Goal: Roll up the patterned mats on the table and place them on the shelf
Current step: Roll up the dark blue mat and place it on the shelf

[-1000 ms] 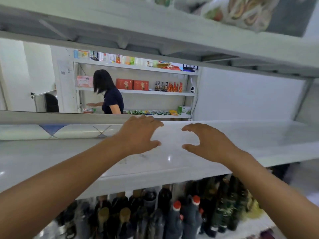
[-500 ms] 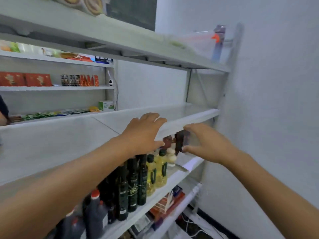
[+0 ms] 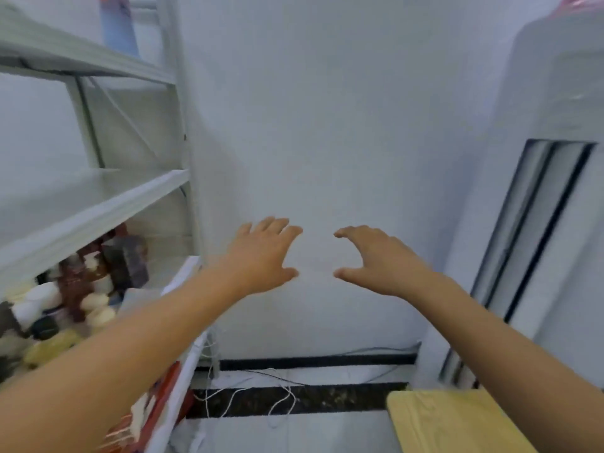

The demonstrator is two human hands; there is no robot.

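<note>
My left hand [image 3: 263, 253] and my right hand [image 3: 372, 258] hang in mid-air before a bare white wall, palms down, fingers spread and relaxed, holding nothing. The white metal shelf [image 3: 98, 207] stands at the left edge of the view, its middle board bare where it shows. No patterned mat is in view. A yellow table corner [image 3: 457, 423] shows at the bottom right.
Bottles and jars [image 3: 75, 289] crowd the lower shelf board at the left. A tall white floor air conditioner [image 3: 539, 207] stands at the right. Loose white and black cables [image 3: 268, 393] lie on the floor by the dark skirting strip.
The view has swung right, away from the shelf board where my hands hovered, to the wall and air conditioner. Both hands stay empty and spread. The rolled mat seen earlier is out of view.
</note>
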